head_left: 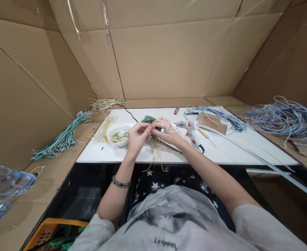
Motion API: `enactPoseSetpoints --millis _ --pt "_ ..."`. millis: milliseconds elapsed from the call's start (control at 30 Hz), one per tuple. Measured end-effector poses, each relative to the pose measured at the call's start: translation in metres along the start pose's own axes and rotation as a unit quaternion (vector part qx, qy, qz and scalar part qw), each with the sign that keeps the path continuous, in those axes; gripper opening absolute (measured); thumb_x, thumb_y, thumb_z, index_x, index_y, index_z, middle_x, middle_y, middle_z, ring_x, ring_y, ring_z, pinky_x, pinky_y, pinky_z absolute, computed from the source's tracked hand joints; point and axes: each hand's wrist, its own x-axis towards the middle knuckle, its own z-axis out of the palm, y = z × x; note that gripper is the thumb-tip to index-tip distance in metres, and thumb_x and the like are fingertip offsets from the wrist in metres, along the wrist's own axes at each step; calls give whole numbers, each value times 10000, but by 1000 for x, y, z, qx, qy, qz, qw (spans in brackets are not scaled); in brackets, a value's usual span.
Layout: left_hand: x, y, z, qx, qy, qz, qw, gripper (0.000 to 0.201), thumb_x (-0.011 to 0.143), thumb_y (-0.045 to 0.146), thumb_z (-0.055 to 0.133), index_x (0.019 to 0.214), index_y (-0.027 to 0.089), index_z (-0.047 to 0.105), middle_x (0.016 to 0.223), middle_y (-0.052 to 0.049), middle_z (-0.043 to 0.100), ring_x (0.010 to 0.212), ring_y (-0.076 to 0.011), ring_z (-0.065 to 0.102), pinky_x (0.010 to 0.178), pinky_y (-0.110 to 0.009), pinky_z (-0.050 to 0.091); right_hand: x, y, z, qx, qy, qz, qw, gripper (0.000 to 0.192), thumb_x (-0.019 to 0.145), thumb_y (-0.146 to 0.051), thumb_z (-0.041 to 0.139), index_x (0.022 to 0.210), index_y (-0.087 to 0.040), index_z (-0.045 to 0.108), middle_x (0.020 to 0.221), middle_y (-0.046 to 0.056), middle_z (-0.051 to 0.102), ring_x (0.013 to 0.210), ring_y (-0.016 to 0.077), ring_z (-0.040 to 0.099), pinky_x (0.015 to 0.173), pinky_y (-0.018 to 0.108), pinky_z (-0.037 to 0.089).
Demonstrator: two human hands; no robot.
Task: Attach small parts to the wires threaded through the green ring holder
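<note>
My left hand (137,137) and my right hand (166,131) meet above the white table, fingertips pinched together on thin wires. A shiny green piece (148,119), perhaps a circuit board, shows just beyond the fingers; its lower part is hidden by the hands. Yellow wires (157,150) and a few darker ones hang below toward the table's front edge. White strands loop over my right hand. Left of the hands stands a white bowl (120,144) with small green pieces and short yellow-white wires in it. A white glue gun (192,132) lies to the right.
Teal-white wires (64,137) and yellow wires (105,128) lie left, blue-white wires (286,116) right. A wooden-handled awl (206,135) and a small red tool (176,111) rest on the table. Cardboard walls surround it. An orange basket (45,230) sits lower left.
</note>
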Motion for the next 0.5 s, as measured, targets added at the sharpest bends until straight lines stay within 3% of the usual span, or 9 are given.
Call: enactPoseSetpoints --millis 233,500 --pt "1 1 2 -4 -6 -21 1000 251 689 355 884 792 170 749 847 -33 723 538 -84 606 506 -246 582 0 0 4 19 18 1 1000 167 974 -282 643 827 -247 712 924 17 730 1018 233 550 995 455 385" --pt "-1 -3 0 4 -7 16 1000 76 761 333 861 806 289 817 966 -58 747 567 -135 634 510 -333 597 2 3 5 -27 -8 -3 1000 222 1001 -273 612 810 -237 719 921 32 733 1021 236 545 996 455 357"
